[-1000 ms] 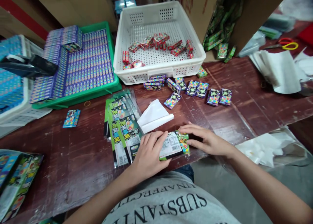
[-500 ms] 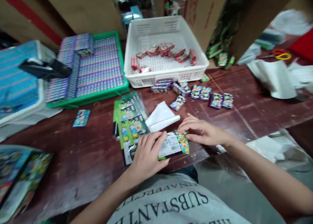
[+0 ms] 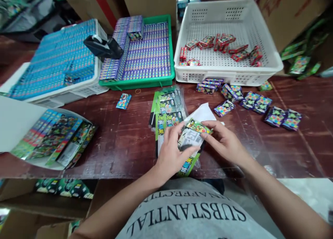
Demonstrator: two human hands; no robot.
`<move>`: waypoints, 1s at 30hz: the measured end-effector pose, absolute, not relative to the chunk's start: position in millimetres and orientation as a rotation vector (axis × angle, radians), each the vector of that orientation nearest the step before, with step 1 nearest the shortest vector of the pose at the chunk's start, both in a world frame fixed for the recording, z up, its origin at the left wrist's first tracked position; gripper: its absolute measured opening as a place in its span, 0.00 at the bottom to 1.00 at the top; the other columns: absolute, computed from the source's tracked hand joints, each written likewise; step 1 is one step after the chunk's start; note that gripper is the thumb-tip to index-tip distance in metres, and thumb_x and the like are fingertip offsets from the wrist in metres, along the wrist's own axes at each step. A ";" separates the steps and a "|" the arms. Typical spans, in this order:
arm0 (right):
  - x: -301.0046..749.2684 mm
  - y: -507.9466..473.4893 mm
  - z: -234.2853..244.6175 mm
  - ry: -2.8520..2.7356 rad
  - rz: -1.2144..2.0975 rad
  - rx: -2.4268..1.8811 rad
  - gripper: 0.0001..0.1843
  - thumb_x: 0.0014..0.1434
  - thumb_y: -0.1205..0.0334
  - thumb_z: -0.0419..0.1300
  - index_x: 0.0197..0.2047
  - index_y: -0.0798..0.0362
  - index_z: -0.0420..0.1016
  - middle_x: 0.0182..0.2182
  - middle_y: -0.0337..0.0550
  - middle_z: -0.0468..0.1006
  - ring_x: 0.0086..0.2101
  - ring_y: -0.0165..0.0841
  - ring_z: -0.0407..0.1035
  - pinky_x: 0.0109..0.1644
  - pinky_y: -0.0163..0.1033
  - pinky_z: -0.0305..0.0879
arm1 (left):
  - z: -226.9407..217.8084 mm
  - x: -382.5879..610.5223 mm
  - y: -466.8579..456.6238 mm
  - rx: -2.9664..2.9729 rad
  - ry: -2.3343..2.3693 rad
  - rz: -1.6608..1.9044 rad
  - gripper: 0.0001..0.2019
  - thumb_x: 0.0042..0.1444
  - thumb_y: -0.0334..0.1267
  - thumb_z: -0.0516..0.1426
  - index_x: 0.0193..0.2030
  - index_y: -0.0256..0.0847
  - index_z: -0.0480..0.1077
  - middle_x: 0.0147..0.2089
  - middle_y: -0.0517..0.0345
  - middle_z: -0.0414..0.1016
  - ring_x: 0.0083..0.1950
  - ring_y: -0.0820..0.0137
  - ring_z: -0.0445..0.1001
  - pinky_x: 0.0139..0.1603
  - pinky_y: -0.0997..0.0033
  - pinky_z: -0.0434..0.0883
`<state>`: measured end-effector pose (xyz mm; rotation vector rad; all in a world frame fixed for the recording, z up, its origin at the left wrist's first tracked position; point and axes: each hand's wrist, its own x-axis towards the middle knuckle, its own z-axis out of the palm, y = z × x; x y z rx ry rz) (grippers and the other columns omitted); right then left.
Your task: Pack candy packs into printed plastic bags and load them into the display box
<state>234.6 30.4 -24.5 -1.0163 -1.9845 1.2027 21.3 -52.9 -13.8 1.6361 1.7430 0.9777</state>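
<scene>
In front of my body, my left hand [image 3: 173, 154] grips a green-and-black printed packet [image 3: 190, 138] with a pale barcode panel, thumb on top. A small green-and-yellow box [image 3: 199, 126] lies against the packet's upper edge. My right hand [image 3: 225, 141] pinches the right end of that box, its thumb close to the barcode. Under my hands is a stack of green printed packets in clear film [image 3: 169, 108], partly hidden. White paper [image 3: 205, 112] lies just behind the hands. What is inside the packet cannot be seen.
Several purple boxes [image 3: 251, 101] lie behind my right hand. A white crate [image 3: 229, 74] holds red boxes; a green tray [image 3: 148, 82] holds rows of purple ones. Left are a blue box [image 3: 123, 101], a crate of blue boxes [image 3: 59, 58], a black tape dispenser [image 3: 104, 48] and a white-sided container [image 3: 28, 117].
The packet and green box are raised and tilted, the box now along the packet's upper edge. My right hand has closed in on them. The camera view has swung left.
</scene>
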 end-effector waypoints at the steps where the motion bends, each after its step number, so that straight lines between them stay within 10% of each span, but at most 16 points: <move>1: 230.7 28.1 -26.1 -1.996 1.222 -1.000 0.19 0.68 0.55 0.59 0.61 0.44 0.70 0.51 0.44 0.79 0.48 0.39 0.75 0.55 0.47 0.73 | -17.5 18.3 -53.7 1.600 1.682 1.024 0.33 0.61 0.43 0.63 0.71 0.52 0.57 0.63 0.46 0.64 0.61 0.57 0.69 0.60 0.49 0.72; 12: 198.6 44.4 -15.3 -2.149 1.132 -0.914 0.16 0.71 0.60 0.55 0.58 0.40 0.76 0.47 0.45 0.73 0.51 0.38 0.70 0.57 0.50 0.71 | -37.4 6.5 -38.1 1.255 1.532 1.305 0.20 0.66 0.40 0.58 0.64 0.47 0.68 0.61 0.49 0.72 0.60 0.60 0.73 0.61 0.53 0.71; 18: 184.6 37.6 -28.3 -1.756 1.350 -0.994 0.32 0.67 0.57 0.61 0.70 0.37 0.55 0.62 0.48 0.65 0.52 0.37 0.71 0.54 0.47 0.75 | -30.0 2.9 -25.3 0.981 1.551 1.368 0.19 0.66 0.43 0.58 0.62 0.46 0.62 0.57 0.50 0.74 0.50 0.64 0.76 0.49 0.61 0.77; 24: 192.5 24.3 -38.7 -1.669 1.543 -1.082 0.16 0.67 0.57 0.61 0.57 0.44 0.70 0.47 0.43 0.77 0.42 0.33 0.74 0.48 0.43 0.75 | -28.6 -14.5 -30.7 1.069 1.437 1.142 0.11 0.65 0.42 0.59 0.51 0.44 0.67 0.52 0.52 0.75 0.52 0.63 0.76 0.51 0.61 0.76; 30: 201.0 32.5 -37.4 -1.763 1.408 -1.055 0.12 0.67 0.59 0.60 0.53 0.44 0.75 0.53 0.47 0.78 0.54 0.39 0.72 0.60 0.51 0.70 | -28.5 -23.4 -17.0 1.122 1.395 1.134 0.06 0.66 0.39 0.57 0.48 0.43 0.72 0.53 0.50 0.79 0.57 0.62 0.77 0.60 0.55 0.72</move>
